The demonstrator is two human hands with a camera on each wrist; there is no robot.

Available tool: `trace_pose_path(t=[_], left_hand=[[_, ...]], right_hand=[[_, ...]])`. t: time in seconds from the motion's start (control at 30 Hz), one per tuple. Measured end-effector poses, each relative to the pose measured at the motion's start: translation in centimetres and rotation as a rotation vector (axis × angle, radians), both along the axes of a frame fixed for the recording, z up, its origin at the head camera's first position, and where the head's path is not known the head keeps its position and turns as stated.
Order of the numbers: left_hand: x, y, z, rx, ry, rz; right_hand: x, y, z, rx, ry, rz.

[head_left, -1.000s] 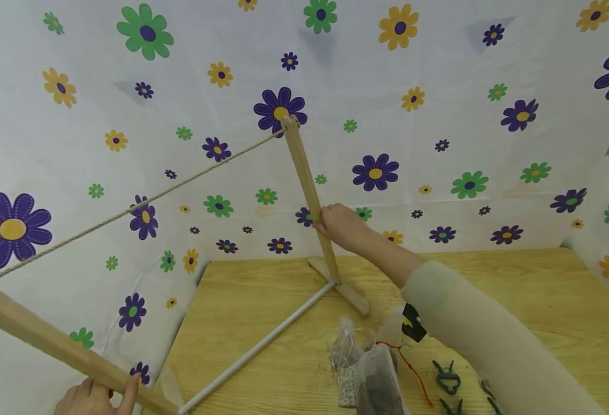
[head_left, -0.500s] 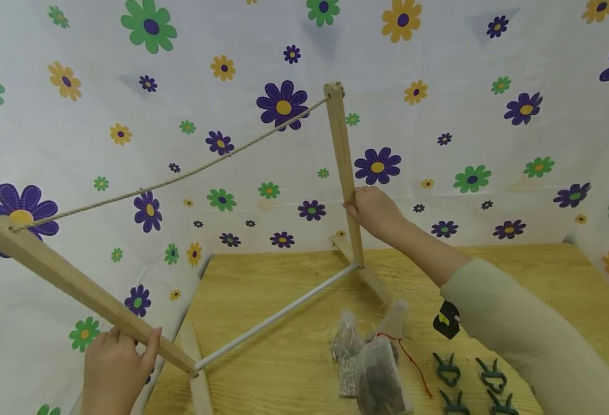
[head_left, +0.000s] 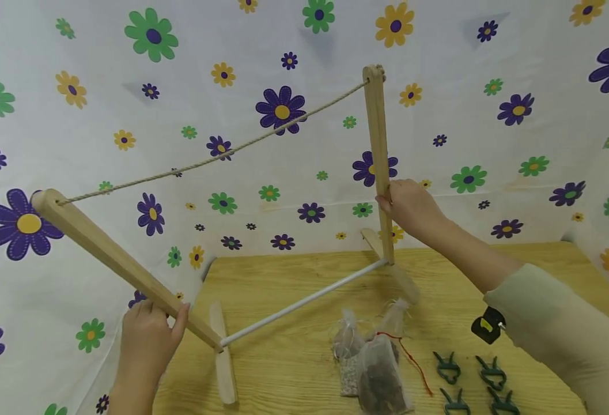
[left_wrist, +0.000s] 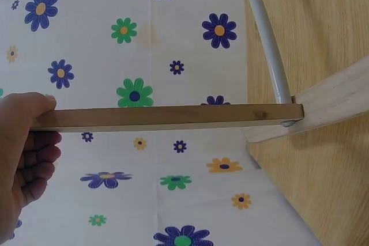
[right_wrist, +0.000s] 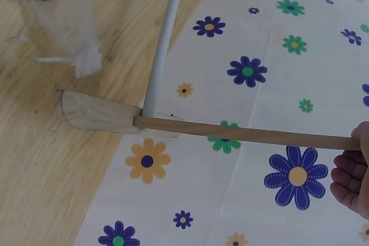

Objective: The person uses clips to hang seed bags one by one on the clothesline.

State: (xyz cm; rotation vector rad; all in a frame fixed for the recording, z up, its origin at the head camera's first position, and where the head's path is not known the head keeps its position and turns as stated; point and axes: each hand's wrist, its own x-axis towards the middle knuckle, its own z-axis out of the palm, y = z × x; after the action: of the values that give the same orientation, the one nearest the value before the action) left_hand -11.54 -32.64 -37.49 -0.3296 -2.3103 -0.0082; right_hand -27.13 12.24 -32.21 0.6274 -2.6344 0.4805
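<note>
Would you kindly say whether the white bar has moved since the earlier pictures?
Yes: against the table in the head view, the white bar has shifted right and farther away.

Wood-grain table (head_left: 283, 372): sheer filled bags (head_left: 381, 374) grouped near centre, red cord (head_left: 412, 361) trailing right from them; green clips (head_left: 447, 368) farther right. Wooden frame feet (head_left: 226, 374) left and far; contact with tabletop unclear.

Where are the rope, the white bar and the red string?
Rope (head_left: 231, 151), head view: near its middle.
White bar (head_left: 304, 303), head view: its middle.
Red string (head_left: 412, 360), head view: midway along its tail.
</note>
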Motion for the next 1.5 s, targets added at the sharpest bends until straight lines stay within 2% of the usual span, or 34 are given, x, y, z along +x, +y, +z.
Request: trace_pose_path(t=[0.1, 0.3, 0.57, 0.7, 0.9, 1.07, 1.23, 1.4, 1.5], left_hand=[[-0.9, 0.6, -0.1, 0.01, -0.004, -0.034], [-3.0, 2.8, -0.2, 0.009, 0.043, -0.083], [-6.1, 6.5, 0.0, 0.004, 0.046, -0.104], [-7.6, 8.1, 0.0, -0.014, 0.079, -0.15], [-9.4, 10.2, -0.4, -0.095, 0.111, -0.187], [-10.8, 12.0, -1.0, -0.15, 0.071, -0.178], [-11.5, 13.7, -1.9, -0.125, 0.039, -0.193], [-12.2, 15.3, -3.4, -0.105, 0.023, -0.223], [-12.8, 15.9, -4.0, -0.102, 0.032, -0.252]], right_hand=[[0.5, 1.2, -0.1, -0.017, 0.002, -0.023], [2.0, 4.6, -0.6, -0.061, -0.006, -0.091], [3.4, 8.9, -1.5, -0.073, 0.186, -0.127], [3.9, 10.8, -1.6, -0.088, 0.201, -0.168], [4.7, 13.5, -2.1, -0.076, 0.114, -0.231], [5.5, 15.5, -2.7, -0.076, 0.064, -0.261], [6.1, 17.0, -3.4, -0.05, 0.046, -0.285], [6.6, 18.4, -4.1, -0.08, -0.017, -0.32], [6.7, 19.1, -4.6, -0.095, -0.014, -0.321]])
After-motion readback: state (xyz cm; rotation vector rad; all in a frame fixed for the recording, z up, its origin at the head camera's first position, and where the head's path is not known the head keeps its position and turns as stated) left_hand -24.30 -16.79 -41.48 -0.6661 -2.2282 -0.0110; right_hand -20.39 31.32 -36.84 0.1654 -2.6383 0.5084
